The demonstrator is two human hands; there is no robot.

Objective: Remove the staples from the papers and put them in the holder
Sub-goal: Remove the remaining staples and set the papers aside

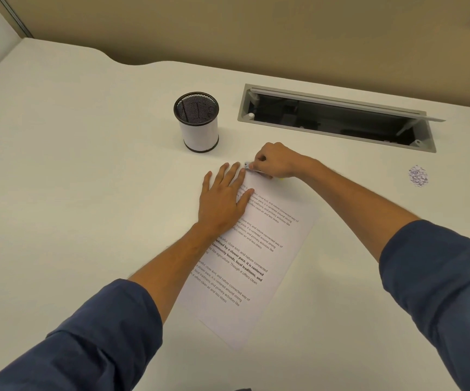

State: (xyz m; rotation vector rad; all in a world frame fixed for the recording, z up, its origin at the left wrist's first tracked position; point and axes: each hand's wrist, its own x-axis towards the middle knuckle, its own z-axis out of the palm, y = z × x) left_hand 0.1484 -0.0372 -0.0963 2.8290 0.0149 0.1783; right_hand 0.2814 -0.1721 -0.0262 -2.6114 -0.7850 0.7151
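Black printed text is being shown on the white papers (270, 249). Black mesh is being displayed by the white-wrapped holder (198, 122); dark blue sleeves (106, 331) are being worn.

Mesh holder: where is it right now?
The mesh holder stands upright on the desk, beyond the left hand, left of the open cable tray.

Your worktop (73, 165) looks smooth and matt, an off-white laminate. The papers (273, 249) on it are plain matt white sheets with black print. At 11 o'clock from them, the holder (197, 122) is black wire mesh, lined pale in its lower part. At 1 o'clock, the cable hatch (338, 117) has a grey, satin, metal-looking frame. Your sleeves (92, 348) are soft blue cloth.
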